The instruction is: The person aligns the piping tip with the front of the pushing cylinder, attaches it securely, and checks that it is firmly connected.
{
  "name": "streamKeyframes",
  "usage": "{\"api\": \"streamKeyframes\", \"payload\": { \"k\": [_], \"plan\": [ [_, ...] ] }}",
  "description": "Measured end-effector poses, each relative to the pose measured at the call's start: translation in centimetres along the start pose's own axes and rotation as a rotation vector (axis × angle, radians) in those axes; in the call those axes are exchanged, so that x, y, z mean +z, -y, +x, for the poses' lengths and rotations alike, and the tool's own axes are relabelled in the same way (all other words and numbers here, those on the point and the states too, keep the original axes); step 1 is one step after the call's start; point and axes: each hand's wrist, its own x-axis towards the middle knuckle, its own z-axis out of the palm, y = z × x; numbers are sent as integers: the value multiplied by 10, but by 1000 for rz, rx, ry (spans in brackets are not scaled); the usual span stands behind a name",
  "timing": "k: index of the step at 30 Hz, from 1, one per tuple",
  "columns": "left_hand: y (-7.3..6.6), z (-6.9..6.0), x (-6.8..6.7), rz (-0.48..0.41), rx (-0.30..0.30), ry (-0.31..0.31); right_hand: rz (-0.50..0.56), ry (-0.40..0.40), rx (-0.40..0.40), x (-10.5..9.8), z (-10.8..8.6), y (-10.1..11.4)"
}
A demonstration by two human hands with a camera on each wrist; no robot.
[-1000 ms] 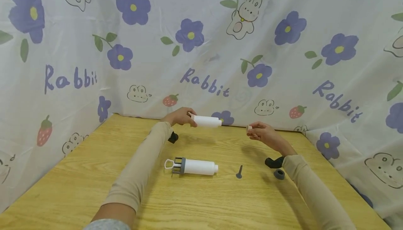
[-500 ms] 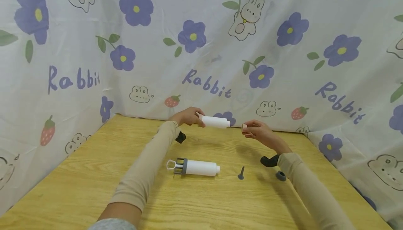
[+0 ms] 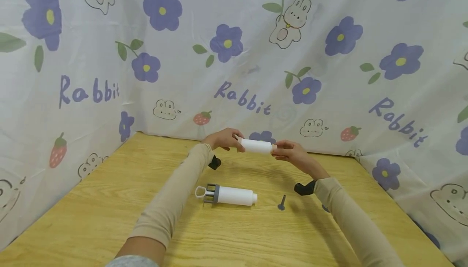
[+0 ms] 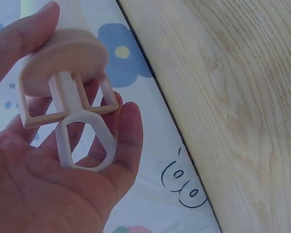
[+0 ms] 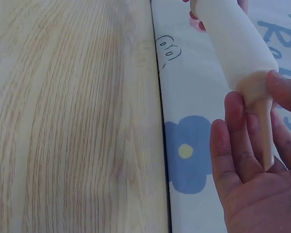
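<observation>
Above the table's back edge, my left hand [image 3: 226, 138] grips a white syringe [image 3: 256, 146] by its beige handle end. In the left wrist view, the thumb lies on the beige flange [image 4: 63, 60], and the white pull ring [image 4: 64, 145] points toward the palm. My right hand [image 3: 297, 156] pinches a beige nozzle [image 5: 266, 126] between thumb and fingers. Its wide base meets the syringe's narrow tip, and its slender spout points into the palm. Whether it is seated cannot be seen.
On the wooden table [image 3: 219, 238] lie a second white syringe with a grey handle [image 3: 235, 196] and a grey nozzle [image 3: 281, 206]. A black elbow-shaped piece [image 3: 304, 188] sits by the right sleeve, another black piece [image 3: 215, 162] by the left. A printed curtain [image 3: 183, 84] hangs behind.
My left hand has moved right with the syringe, and my right hand left with the nozzle. The gap between them has closed. A grey ring is now mostly hidden behind the right sleeve.
</observation>
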Motion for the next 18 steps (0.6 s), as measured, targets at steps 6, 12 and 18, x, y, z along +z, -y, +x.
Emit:
{"api": "streamKeyframes", "payload": {
  "k": [6, 12, 18],
  "plan": [
    [3, 2, 3, -25, -5, 16, -69, -6, 36, -1, -2, -2],
    [0, 2, 7, -25, 4, 7, -45, -8, 58, -1, -6, -2],
    [-4, 0, 9, -27, 7, -4, -13, 22, 80, -2, -5, -3]
  ]
}}
